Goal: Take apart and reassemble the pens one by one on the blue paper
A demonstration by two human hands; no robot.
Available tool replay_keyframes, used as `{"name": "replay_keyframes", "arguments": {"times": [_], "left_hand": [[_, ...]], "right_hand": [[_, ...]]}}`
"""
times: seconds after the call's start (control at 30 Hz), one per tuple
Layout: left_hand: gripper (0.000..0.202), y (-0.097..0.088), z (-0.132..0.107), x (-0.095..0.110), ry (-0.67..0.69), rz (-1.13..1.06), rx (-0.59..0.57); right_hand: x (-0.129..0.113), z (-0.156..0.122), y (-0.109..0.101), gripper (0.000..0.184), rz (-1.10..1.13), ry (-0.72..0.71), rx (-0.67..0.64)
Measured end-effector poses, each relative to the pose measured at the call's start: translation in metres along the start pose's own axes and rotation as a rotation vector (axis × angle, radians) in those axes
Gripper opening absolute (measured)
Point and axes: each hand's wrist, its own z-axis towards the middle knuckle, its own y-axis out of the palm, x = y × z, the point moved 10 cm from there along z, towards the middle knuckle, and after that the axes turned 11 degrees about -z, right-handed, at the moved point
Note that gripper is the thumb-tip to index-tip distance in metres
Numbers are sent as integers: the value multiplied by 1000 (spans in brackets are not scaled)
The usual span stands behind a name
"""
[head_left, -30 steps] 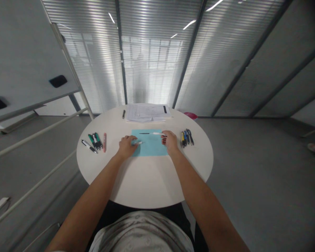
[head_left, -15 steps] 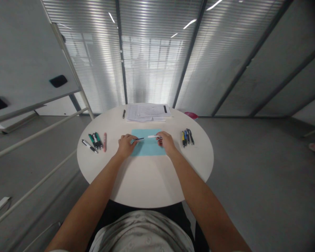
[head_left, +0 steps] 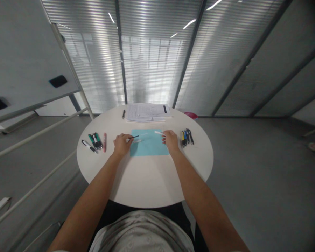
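My left hand [head_left: 122, 144] rests at the left edge of a pale blue sheet [head_left: 149, 147], pinching a thin black pen piece [head_left: 133, 137] that points right. My right hand [head_left: 170, 140] is at the sheet's right edge, with a white pen piece [head_left: 159, 132] at its fingertips. I cannot tell whether that piece is gripped. A small pale blurred piece [head_left: 137, 140] lies near my left fingers. The round white table [head_left: 147, 182] bears the sheet.
Left on the table lie several pens [head_left: 95, 140], a white-and-black pen [head_left: 88, 146] and a pink marker [head_left: 104, 142]. Several pens [head_left: 187, 137] lie right. Papers [head_left: 147, 112] and a black pen [head_left: 124, 113] are at the far edge. A whiteboard [head_left: 28, 52] stands left.
The pen held between my hands has come apart into black and white pieces. My hands have moved apart, the left one leftward and the right one slightly rightward.
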Motion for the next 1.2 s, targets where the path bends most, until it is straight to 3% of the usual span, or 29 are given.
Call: {"name": "replay_keyframes", "arguments": {"times": [0.2, 0.43, 0.77, 0.83, 0.97, 1.03, 1.1, 1.2], "left_hand": [[30, 0, 2, -14, -125, 88, -21], [31, 7, 3, -18, -136, 158, -73], [32, 13, 6, -27, -126, 124, -81], [33, 7, 6, -26, -129, 53, -52], [33, -23, 5, -13, -37, -246, 156], [33, -30, 2, -6, 3, -359, 194], [30, -23, -1, 5, 56, -385, 107], [28, 5, -9, 29, 140, -259, -152]], "right_hand": [[-20, -8, 3, 13, -621, -254, 66], [-24, -17, 26, 15, -938, -412, -46], [-29, -22, 27, 17, -960, -450, -52], [-31, -22, 25, 16, -942, -446, -28], [-42, -25, 21, 14, -826, -509, 29], [-47, -28, 20, 13, -739, -540, 29], [-48, -31, 23, 14, -672, -540, -24], [-49, -42, 40, 16, -652, -573, -205]]}}
